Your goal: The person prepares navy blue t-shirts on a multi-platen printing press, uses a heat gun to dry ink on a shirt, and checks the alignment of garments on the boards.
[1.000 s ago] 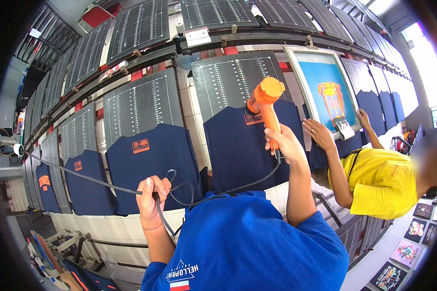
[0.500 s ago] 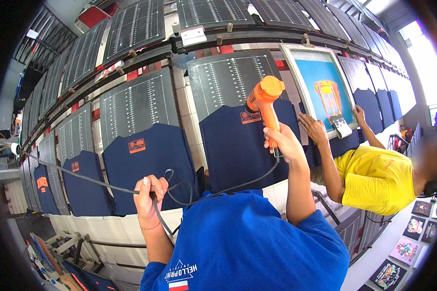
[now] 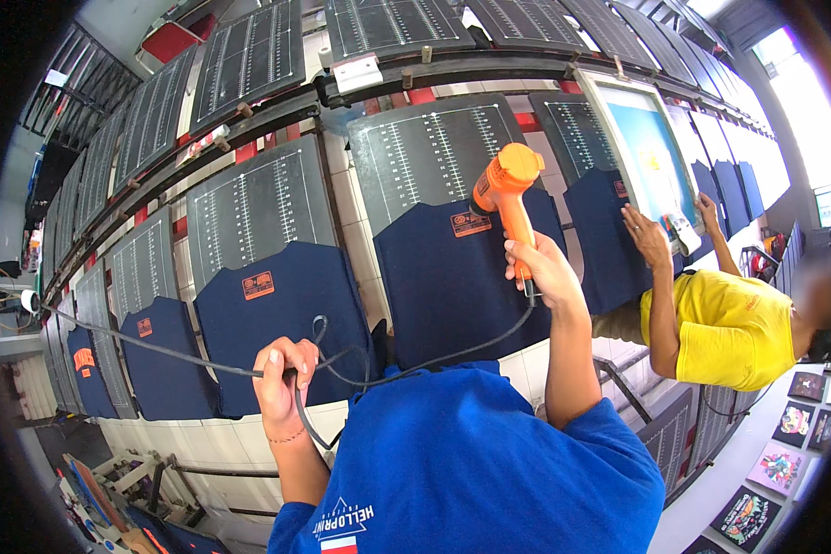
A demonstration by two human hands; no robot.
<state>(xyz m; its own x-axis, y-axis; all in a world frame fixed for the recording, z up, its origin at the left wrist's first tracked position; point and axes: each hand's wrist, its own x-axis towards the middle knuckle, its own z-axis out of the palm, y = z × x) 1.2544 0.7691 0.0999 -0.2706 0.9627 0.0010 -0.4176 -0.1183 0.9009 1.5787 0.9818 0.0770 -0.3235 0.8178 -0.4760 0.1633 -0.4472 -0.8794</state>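
The cord [image 3: 226, 367] is gripped in the curled left hand [image 3: 284, 374]. The heat gun [image 3: 515, 198] is held by its handle in the closed right hand [image 3: 548, 270], its nozzle directed at the orange print [image 3: 467, 226] on a navy shirt [image 3: 462, 305]. Farther right, a screen [image 3: 651, 134] is held by a co-worker [image 3: 725, 323]. Beyond, dark boards [image 3: 397, 23] are lined up.

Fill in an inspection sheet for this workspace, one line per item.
Surface: row of dark boards with white scale marks.
Job's things: orange heat gun, nozzle at an orange print on navy fabric; contact unclear.
Clutter: white block at the black rail.
Hands: left hand grips the dark cord; right hand grips the orange heat gun's handle.
Cables: dark cord loops beside the left hand.
Surroundings: co-worker in yellow at a framed screen.
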